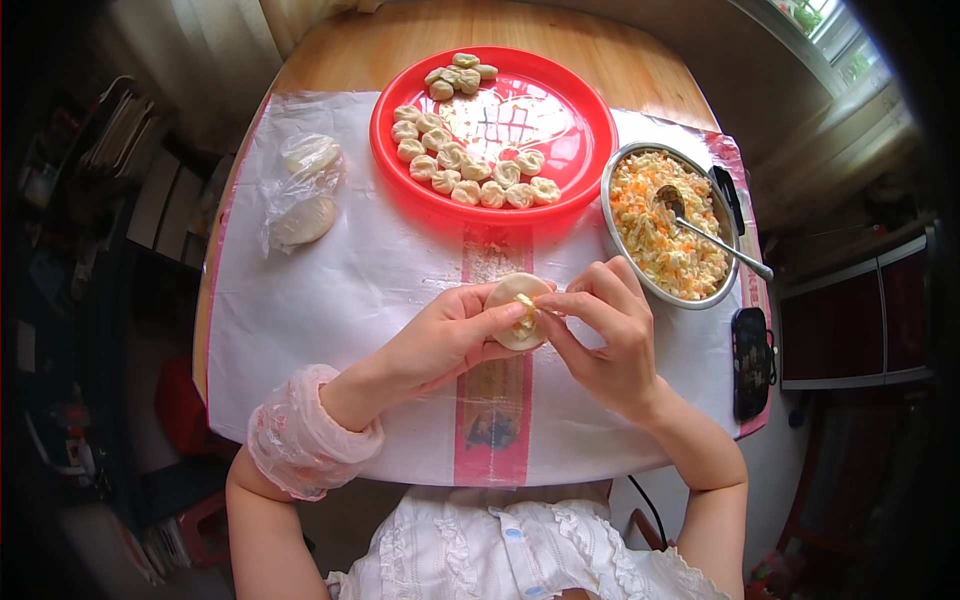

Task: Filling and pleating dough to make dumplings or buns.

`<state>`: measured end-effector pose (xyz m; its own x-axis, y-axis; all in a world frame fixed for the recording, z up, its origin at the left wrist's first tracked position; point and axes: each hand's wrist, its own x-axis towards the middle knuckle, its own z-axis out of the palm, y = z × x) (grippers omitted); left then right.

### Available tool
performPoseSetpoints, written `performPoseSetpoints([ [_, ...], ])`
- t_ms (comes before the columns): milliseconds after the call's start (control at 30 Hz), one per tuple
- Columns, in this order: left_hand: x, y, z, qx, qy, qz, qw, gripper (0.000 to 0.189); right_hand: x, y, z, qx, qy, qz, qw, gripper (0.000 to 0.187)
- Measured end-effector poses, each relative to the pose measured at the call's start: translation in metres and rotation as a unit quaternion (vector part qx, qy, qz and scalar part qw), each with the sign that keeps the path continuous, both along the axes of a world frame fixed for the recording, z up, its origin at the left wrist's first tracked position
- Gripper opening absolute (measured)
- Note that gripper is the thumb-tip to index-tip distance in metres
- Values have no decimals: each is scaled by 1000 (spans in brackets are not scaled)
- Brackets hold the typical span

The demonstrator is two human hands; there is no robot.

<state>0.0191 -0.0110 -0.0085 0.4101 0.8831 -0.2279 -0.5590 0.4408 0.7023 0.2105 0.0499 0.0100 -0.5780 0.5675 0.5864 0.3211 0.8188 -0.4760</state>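
Note:
A round dough wrapper with a small heap of chopped vegetable filling lies in my left hand, whose thumb rests on the filling. My right hand pinches the wrapper's right edge between thumb and index finger. Beyond the hands, a red round tray holds several pleated dumplings along its left and near side, with a small pile of dough pieces at its far edge. To the right stands a steel bowl of shredded filling, a metal spoon resting in it.
At the left, dough in a clear plastic bag lies on the white plastic sheet over the wooden table. A black phone-like object is near the right edge; another dark object is partly behind the bowl. Flour lies near the tray.

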Motion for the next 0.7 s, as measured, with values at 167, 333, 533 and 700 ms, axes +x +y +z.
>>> performPoseSetpoints([
  [167, 0, 0, 2, 10, 3, 1, 1000, 40, 1, 1, -1, 38, -8, -1, 999, 17],
  [333, 0, 0, 1, -4, 17, 2, 1000, 38, -1, -1, -2, 69, -9, 11, 998, 18],
  [533, -2, -1, -4, -4, 20, -6, 1000, 34, -3, -1, -1, -6, 7, 23, 1000, 16],
  [700, -2, -1, -2, -7, 15, 0, 1000, 33, -3, -1, -4, -83, 41, 23, 995, 16],
])
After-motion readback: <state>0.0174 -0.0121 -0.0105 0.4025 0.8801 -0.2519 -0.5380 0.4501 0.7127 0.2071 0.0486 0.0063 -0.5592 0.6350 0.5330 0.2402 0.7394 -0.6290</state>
